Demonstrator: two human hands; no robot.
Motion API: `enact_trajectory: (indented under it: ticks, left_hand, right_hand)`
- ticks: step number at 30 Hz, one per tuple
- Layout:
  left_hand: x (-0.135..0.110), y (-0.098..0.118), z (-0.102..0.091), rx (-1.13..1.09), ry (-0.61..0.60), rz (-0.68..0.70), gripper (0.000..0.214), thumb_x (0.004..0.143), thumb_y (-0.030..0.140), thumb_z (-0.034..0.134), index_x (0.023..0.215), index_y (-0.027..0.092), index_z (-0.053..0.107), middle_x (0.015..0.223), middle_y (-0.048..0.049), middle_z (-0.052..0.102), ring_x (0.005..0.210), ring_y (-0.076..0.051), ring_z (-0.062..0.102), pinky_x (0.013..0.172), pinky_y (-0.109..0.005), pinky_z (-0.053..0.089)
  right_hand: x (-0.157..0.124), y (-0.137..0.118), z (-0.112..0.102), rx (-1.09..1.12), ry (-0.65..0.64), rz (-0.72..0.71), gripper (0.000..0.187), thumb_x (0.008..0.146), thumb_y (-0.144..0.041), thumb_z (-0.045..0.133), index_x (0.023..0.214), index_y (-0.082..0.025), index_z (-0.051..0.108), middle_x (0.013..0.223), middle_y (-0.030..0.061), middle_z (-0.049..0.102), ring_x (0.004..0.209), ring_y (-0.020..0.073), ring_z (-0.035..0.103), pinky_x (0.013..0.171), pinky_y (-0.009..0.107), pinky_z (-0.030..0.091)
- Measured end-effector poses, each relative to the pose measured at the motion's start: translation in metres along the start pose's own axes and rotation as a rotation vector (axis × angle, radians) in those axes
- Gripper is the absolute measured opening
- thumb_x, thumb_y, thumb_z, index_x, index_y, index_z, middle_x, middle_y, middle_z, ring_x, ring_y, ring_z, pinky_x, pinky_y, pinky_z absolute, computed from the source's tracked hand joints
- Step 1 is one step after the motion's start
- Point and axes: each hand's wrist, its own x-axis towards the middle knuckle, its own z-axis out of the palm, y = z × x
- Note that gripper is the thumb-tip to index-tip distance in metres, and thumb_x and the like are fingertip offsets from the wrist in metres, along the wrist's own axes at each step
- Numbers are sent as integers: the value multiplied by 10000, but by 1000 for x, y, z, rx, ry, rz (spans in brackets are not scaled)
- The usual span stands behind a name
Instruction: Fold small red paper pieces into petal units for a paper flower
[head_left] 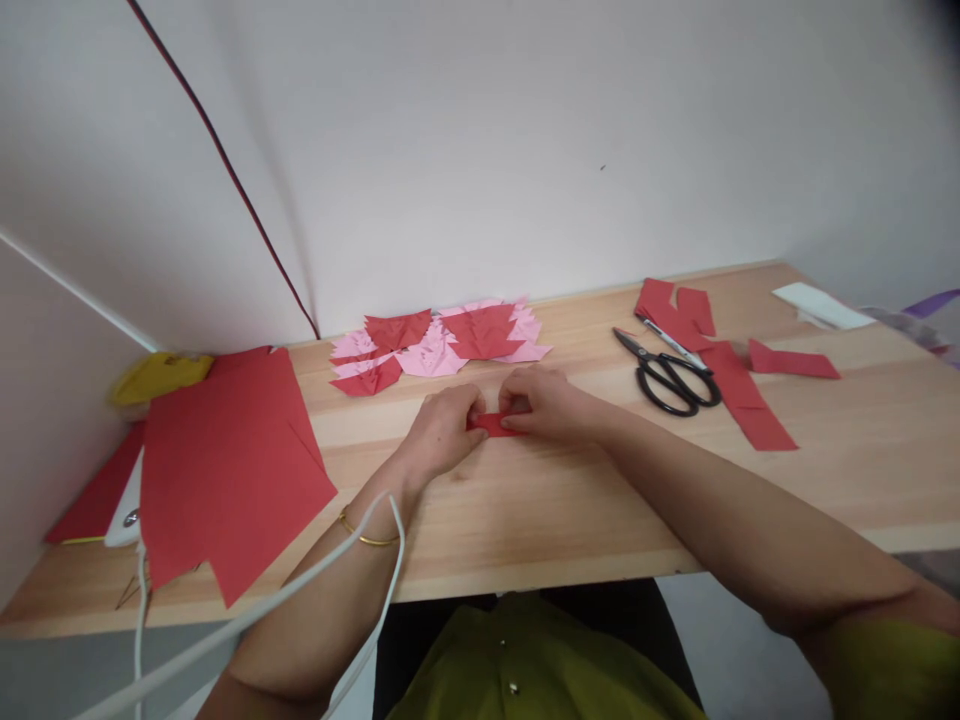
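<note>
A small folded strip of red paper point(497, 425) lies at the middle of the wooden table, between my two hands. My left hand point(450, 425) pinches its left end, with the thumb along the near edge. On the other end, my right hand point(544, 402) is closed with bent fingers, the thumb pressing the paper. Parts of the strip are hidden under the fingers. Just beyond my hands, against the wall, sit folded red paper pieces point(480, 332) and pink ones point(431, 352) in an overlapping row.
Black-handled scissors point(667, 380) and a pen point(675, 343) lie at the right among red paper scraps point(750, 400). White paper point(823, 305) is farther right. At the left are a large red sheet point(232, 470) and a yellow item point(161, 378). A white cable point(300, 590) crosses in front of my left forearm.
</note>
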Motion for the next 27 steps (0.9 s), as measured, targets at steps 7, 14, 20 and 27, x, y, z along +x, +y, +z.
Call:
enact_trajectory:
  ticks: [7,14,20,27]
  left_hand:
    - [0,-4,-1,81,23,53,142,678,251,646,809,197,641,919,-56,586,936,-228,510,823,-358,411]
    - [3,-6,3,-416,128,-109,67,678,224,630,654,173,594,658,9,583,633,-131,506,609,-260,390]
    - [7,-5,-3,-1107,499,-261,246,644,344,738,772,171,618,671,31,572,589,-79,499,595,-218,406]
    - [8,1,11,-1328,193,-199,226,623,258,770,778,124,674,579,18,567,520,-64,462,533,-211,369]
  right_hand:
    - [-3,-2,1,144,-29,22,98,735,-269,596,726,-174,575,677,-11,591,618,105,476,586,231,310]
    - [-2,-3,2,340,0,13,136,747,-306,579,754,-171,580,677,-11,561,598,99,456,545,219,327]
    - [0,-8,-3,619,123,77,121,724,-272,597,714,-177,523,629,-33,512,561,88,442,534,223,336]
    - [0,-7,1,812,153,58,197,752,-349,611,756,-175,517,627,-35,517,563,90,449,545,234,343]
